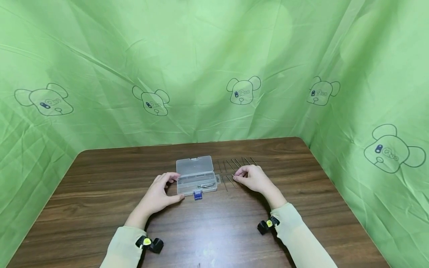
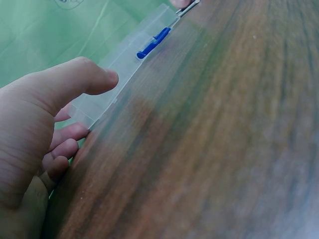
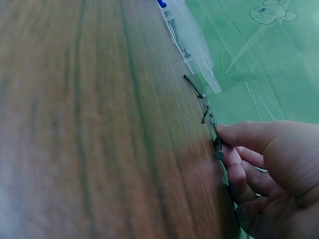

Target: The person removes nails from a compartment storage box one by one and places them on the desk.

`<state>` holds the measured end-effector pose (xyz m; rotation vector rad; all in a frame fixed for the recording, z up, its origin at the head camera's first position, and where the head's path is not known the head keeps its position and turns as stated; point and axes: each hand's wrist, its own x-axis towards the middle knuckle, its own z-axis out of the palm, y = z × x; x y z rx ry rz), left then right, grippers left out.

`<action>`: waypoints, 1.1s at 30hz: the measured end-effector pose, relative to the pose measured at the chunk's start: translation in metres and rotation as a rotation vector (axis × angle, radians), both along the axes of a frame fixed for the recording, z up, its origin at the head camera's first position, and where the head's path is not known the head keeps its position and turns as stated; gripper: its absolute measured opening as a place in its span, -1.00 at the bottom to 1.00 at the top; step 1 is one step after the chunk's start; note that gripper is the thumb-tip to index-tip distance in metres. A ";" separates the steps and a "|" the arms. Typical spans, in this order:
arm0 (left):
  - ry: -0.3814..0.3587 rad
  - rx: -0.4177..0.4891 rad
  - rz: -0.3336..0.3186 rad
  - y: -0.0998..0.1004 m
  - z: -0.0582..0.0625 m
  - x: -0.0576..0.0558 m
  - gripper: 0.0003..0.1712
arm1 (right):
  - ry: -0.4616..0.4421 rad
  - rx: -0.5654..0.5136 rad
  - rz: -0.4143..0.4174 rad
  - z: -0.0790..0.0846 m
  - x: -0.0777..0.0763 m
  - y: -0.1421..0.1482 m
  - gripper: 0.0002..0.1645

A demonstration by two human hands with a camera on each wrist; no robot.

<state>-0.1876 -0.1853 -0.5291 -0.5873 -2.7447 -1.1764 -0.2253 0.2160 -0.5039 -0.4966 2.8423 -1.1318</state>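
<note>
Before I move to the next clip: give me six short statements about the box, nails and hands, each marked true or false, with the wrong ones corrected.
1. The left hand touches the box. True.
2. The box is shut. False: its lid is open.
3. The right hand is at the nails right of the box. True.
4. Every nail is inside the box. False: several lie on the table.
5. The latch is on the box's near side. True.
6. The latch is red. False: it is blue.
</note>
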 end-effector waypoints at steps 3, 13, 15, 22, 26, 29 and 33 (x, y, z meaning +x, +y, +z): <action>0.004 0.001 -0.001 0.000 0.000 0.000 -0.17 | -0.006 -0.008 -0.012 0.000 0.001 0.000 -0.92; 0.001 -0.001 0.001 0.000 0.000 0.000 -0.18 | -0.008 -0.009 -0.025 0.001 0.000 0.001 -0.91; 0.005 -0.002 0.000 0.000 -0.001 -0.001 -0.18 | -0.010 -0.005 -0.025 0.001 0.000 0.002 -0.90; 0.004 -0.002 0.004 0.000 -0.001 -0.001 -0.19 | -0.028 -0.021 -0.016 0.003 0.001 0.004 -0.89; 0.007 0.000 0.005 0.000 -0.001 0.000 -0.19 | -0.031 -0.022 -0.013 0.004 0.001 0.004 -0.90; 0.013 -0.001 0.005 0.000 -0.002 0.000 -0.19 | -0.035 -0.019 -0.015 0.004 0.001 0.004 -0.91; 0.018 0.000 0.005 0.000 -0.003 -0.001 -0.19 | -0.035 -0.022 -0.013 0.004 0.001 0.005 -0.90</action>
